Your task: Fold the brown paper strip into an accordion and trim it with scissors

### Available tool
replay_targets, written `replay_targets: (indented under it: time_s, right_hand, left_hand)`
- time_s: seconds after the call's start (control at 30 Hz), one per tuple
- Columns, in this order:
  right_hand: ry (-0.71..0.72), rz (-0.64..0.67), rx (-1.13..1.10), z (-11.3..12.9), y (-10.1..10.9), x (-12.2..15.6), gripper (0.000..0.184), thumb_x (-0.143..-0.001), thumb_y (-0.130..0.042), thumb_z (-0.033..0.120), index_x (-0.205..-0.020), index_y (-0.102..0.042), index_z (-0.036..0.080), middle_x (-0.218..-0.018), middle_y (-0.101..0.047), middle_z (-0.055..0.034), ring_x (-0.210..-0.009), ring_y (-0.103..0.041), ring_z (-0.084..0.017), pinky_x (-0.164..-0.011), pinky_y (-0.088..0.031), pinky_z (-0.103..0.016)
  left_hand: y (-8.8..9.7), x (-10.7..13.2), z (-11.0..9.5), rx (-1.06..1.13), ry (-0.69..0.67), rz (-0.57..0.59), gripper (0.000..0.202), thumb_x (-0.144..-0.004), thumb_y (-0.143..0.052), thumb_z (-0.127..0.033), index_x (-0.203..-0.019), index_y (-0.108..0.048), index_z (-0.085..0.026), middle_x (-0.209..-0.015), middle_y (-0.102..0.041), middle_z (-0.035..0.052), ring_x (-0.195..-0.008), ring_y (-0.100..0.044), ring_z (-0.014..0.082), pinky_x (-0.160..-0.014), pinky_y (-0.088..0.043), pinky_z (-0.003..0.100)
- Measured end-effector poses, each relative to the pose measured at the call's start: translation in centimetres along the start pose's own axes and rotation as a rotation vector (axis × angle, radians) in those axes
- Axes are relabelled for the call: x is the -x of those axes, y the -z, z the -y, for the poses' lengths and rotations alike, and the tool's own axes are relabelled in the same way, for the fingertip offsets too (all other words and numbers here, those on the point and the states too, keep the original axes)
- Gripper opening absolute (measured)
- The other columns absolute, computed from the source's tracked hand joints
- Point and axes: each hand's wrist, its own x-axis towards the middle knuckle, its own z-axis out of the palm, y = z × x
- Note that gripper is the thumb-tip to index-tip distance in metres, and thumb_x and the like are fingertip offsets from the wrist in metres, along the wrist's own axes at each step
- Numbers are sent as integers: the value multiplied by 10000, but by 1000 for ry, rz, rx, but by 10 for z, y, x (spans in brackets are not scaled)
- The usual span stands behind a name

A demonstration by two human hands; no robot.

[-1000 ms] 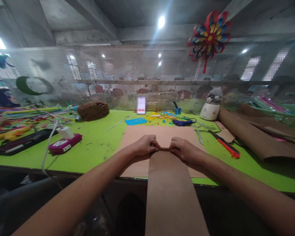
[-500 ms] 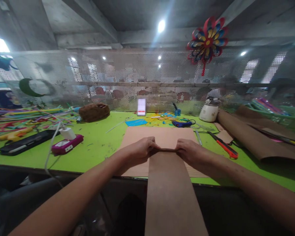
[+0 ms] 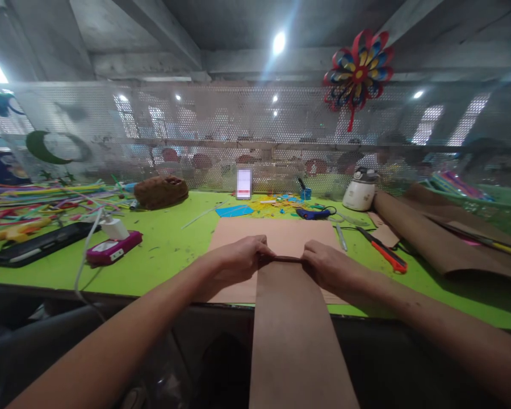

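Observation:
A long strip of brown paper (image 3: 296,329) runs from the table down over its front edge towards me. Its far end is folded or rolled into a narrow dark band. My left hand (image 3: 252,254) pinches the left end of that band between thumb and fingers. At the right end, my right hand (image 3: 323,262) grips it the same way. Both hands are just above a pinkish-tan board (image 3: 276,230) lying flat on the table. The fingertips partly cover the band's ends.
The green table (image 3: 174,238) holds a red-orange utility knife (image 3: 387,255), a blue glue gun (image 3: 314,213), a phone (image 3: 244,184), a white bottle (image 3: 360,190) and a brown paper roll (image 3: 430,238). On the left are a purple power strip (image 3: 114,248) and a black case (image 3: 42,244).
The view has shifted slightly. Both hands keep their pinch on the paper strip's folded end, with almost no visible movement.

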Motion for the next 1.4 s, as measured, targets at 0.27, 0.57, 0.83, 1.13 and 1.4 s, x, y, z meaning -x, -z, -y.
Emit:
replay_targets:
  time_s: [0.27, 0.57, 0.83, 1.13, 1.4]
  right_hand:
    - [0, -153, 115, 16, 0, 3, 121, -840, -428, 104, -764, -509, 152, -766, -475, -59, -684, -424, -162, -607, -343, -292]
    - [36, -232, 124, 25, 4, 5, 84, -824, -434, 110, -823, -506, 153, -790, -477, -85, -758, -438, -211, -646, -377, -346]
    - [58, -360, 154, 24, 4, 8, 238, -845, -428, 107, -1065, -518, 93, -814, -506, -109, -757, -444, -224, -658, -409, -382]
    - [87, -358, 208, 16, 4, 9, 266, -886, -394, 108, -1117, -526, 97, -854, -539, -126, -791, -452, -230, -688, -428, -383]
    - [-103, -442, -188, 15, 6, 5, 265, -830, -494, 149, -1080, -576, 180, -999, -542, -120, -899, -507, -223, -759, -454, -377]
  left_hand:
    - [26, -21, -16, 147, 131, 50, 313, -718, -473, -131, -955, -678, -128, -867, -627, 47, -775, -521, 144, -696, -385, 226]
    - [54, -49, -30, -15, 250, 352, 330, -779, -541, -391, -579, -604, -136, -495, -440, -36, -494, -326, 83, -530, -255, 240]
    - [41, -51, -37, 473, 335, 423, 397, -764, -550, -523, -681, -628, -143, -602, -525, -9, -571, -400, 105, -558, -310, 242]
    - [16, -36, -39, 669, 313, 268, 341, -746, -571, -477, -697, -580, -140, -631, -505, -20, -567, -406, 93, -555, -323, 234]
    - [16, -32, -27, 454, 246, 265, 393, -789, -492, -510, -656, -495, -141, -579, -366, -39, -541, -301, 84, -516, -256, 228]
